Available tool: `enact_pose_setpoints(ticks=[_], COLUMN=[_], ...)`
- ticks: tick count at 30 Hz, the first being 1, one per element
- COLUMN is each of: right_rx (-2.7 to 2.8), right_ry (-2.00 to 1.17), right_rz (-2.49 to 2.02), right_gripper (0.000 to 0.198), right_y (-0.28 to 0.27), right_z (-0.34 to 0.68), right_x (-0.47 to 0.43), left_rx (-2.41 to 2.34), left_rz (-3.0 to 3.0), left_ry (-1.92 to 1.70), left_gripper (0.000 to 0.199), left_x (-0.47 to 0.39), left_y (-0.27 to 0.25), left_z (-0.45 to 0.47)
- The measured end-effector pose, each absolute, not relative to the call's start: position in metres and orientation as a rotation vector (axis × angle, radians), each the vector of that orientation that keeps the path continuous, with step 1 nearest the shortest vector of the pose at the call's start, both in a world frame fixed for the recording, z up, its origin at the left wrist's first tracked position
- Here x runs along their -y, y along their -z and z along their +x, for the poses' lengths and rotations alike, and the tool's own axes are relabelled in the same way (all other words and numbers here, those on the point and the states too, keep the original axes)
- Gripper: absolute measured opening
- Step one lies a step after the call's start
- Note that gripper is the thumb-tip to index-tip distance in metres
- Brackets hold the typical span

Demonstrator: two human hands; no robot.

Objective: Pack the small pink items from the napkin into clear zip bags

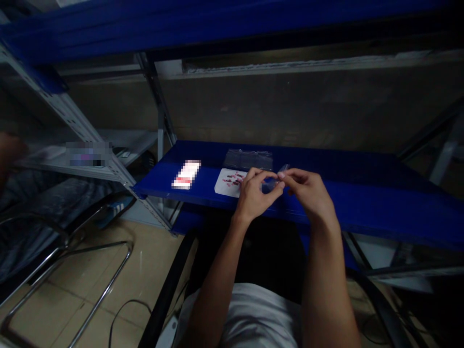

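Observation:
My left hand (253, 193) and my right hand (308, 188) meet above the blue shelf, fingertips pinched close together. Between them is a small piece of clear plastic (269, 184), seemingly a little bag; its edge shows above the right fingertips. Whether anything is inside it I cannot tell. Partly covered by my left hand, a white rounded sheet (222, 187) lies on the shelf with several small dark red and pink pieces (232, 179) on it. Just behind that sheet lies flat clear plastic film or bags (248, 159).
A bright, pixelated rectangular item (186, 174) lies to the left on the blue shelf (159, 178). Another blue shelf (217, 29) hangs above. A metal upright (90, 130) and a chair frame (105, 290) stand at left. Part of another person's hand (9, 152) shows at the left edge.

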State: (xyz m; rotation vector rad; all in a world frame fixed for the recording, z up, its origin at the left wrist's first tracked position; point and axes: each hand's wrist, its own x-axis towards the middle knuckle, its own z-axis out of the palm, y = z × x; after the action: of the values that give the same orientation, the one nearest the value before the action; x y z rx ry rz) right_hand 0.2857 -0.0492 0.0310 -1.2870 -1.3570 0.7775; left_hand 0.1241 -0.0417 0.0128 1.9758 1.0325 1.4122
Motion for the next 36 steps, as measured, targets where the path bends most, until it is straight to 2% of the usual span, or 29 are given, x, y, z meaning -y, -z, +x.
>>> enact_pose_setpoints(ticks=[6,16,20,25,36], right_rx=[1.385,1.462,1.445,1.469,1.689], right_ry=[-0.847,-0.827,-0.832,-0.695,-0.353], right_rz=[-1.278,-1.241,-1.254,-1.334,-1.532], right_gripper=[0.047,0.034,0.031,0.027,0.022], right_y=[-0.028,-0.025,-0.022,-0.015,-0.024], right_z=[0.277,0.274,0.269,0.264,0.253], right_x=[0.048,0.042,0.041,0.036,0.042], left_rx=[-1.175,-1.103,-1.167,-1.244,-1.352], left_rz=[1.949,1.731,1.817,2.025,2.043], left_ry=[-1.465,-1.39,-1.387,-1.38,-1.386], left_gripper=[0.009,0.01,0.012,0.017,0.019], left_x=[0.037,0.032,0.032,0.035,0.033], left_y=[-0.007,-0.006,-0.003,-0.004,0.0], left_z=[0.123,0.12,0.12,0.12,0.12])
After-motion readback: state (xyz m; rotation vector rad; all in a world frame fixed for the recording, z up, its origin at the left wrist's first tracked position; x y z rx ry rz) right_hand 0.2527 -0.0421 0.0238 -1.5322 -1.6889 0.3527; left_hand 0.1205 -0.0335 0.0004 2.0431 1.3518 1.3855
